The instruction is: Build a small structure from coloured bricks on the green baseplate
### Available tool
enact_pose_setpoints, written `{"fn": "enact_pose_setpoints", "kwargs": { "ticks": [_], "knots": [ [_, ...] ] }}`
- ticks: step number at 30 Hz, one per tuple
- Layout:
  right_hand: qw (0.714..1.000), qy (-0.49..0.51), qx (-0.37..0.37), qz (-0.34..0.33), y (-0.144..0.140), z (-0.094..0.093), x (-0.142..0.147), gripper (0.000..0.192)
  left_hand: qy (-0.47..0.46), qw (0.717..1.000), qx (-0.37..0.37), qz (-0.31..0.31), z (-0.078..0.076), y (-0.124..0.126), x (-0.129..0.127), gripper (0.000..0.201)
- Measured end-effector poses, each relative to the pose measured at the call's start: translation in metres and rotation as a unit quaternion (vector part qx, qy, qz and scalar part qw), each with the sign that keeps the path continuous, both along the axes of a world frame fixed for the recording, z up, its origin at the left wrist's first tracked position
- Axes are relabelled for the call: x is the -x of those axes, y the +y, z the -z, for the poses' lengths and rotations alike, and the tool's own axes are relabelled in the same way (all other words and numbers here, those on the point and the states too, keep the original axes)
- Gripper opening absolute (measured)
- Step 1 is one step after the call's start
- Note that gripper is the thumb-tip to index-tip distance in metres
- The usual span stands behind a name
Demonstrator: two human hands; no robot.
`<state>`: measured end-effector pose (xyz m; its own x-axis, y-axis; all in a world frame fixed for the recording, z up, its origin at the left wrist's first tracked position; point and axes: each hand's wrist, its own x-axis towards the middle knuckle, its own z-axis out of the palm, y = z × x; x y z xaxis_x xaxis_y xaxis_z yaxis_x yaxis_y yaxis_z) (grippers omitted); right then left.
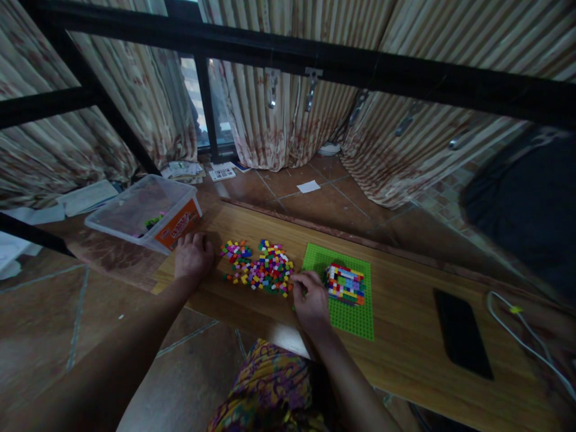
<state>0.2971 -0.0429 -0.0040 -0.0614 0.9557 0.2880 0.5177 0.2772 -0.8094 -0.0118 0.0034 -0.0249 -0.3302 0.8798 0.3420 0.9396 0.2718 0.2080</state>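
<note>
My left hand (193, 258) rests on the left end of the wooden table, beside the clear plastic box; its fingers lie on the wood with the thumb apart, and nothing shows in it. A loose pile of small multicoloured toy bricks (272, 267) spreads between my hands. At the pile's right edge, my right hand (311, 300) has thumb and fingertips curled together in a pinch. Whatever they hold is too small to make out. Just right of that hand is a green baseplate (353, 324), bearing a rectangular multicoloured brick structure (345, 283) with an opening in its middle.
The clear plastic box (139, 204), with an orange label and a few pieces inside, stands at the table's left end. A black phone-like slab (462, 333) and a white cable (531, 339) lie on the right. Dark metal bars (288, 48) cross in front of striped curtains.
</note>
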Motion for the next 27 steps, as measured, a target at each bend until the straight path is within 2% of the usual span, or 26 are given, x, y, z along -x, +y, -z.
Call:
{"fn": "enact_pose_setpoints", "kwargs": {
  "ticks": [7, 15, 22, 27],
  "knots": [
    [1.000, 0.020, 0.005, -0.007, -0.002, -0.001, 0.000, 0.026, 0.015, 1.000, 0.002, -0.004, -0.001, 0.000, -0.001, 0.033],
    [0.999, 0.025, 0.002, -0.026, -0.008, -0.003, 0.000, 0.029, -0.016, 1.000, 0.003, -0.004, -0.003, 0.000, -0.002, 0.036],
    [0.998, 0.032, 0.025, -0.047, -0.018, -0.011, 0.001, 0.032, -0.011, 1.000, 0.016, 0.000, -0.005, 0.000, -0.002, 0.038],
    [0.997, 0.041, 0.034, -0.052, -0.034, -0.022, -0.008, 0.031, 0.004, 1.000, 0.020, 0.001, -0.005, 0.000, -0.001, 0.037]
  ]
}}
